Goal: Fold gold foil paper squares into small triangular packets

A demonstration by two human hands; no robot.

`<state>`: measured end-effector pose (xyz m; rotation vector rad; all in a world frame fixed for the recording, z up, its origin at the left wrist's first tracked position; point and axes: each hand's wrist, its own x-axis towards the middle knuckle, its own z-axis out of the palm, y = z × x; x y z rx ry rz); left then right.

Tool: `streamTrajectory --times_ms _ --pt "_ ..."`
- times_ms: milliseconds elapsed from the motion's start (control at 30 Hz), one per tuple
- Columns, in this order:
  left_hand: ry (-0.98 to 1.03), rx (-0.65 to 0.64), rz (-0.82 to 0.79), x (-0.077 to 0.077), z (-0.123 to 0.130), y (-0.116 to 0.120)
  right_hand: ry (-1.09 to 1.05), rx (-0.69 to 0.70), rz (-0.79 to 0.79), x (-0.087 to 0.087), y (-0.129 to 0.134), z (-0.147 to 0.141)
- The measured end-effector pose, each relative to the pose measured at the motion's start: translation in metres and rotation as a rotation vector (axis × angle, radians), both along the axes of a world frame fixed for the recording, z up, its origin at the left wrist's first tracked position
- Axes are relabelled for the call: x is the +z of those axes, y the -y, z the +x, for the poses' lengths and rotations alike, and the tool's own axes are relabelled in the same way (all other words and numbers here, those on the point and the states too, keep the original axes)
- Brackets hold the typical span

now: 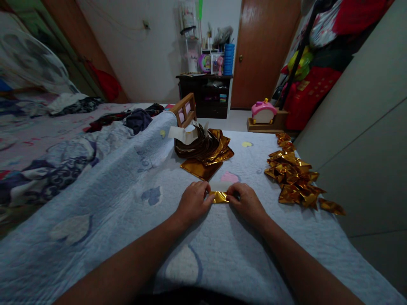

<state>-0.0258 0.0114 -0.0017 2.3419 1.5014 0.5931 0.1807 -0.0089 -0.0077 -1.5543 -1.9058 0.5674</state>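
Note:
A small sheet of gold foil paper with a pale strip along its far side lies between my hands. My left hand pinches its left end, and my right hand pinches the right end. Beyond them, a fanned stack of gold and dark sheets rests on the light blue quilt, with white paper on its left part. To the right sits a heap of folded gold foil pieces, stretching along the quilt's right edge.
A wooden frame stands behind the stack. Rumpled clothes lie at the left, with a fan beyond. A dark cabinet and a pink toy are further back. A pale panel borders the right side.

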Motion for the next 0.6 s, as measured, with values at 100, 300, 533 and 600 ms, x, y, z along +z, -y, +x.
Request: streamTrajectory --times_ms 100,300,533,600 --pt "-0.073 0.038 0.082 -0.0027 -0.0014 0.0005 -0.001 0.0 0.004 -0.0019 -0.0007 0.0003" --pt "-0.103 0.088 0.022 -0.0054 -0.0011 0.0 0.007 0.006 0.008 -0.0035 -0.0017 0.0001" --pt "-0.007 0.082 -0.111 0.0017 0.0047 -0.0005 0.014 0.006 0.01 -0.0033 -0.0007 -0.0001" --pt "0.046 0.036 -0.139 0.004 0.006 -0.0004 0.009 0.008 0.022 -0.0056 -0.0014 0.0006"
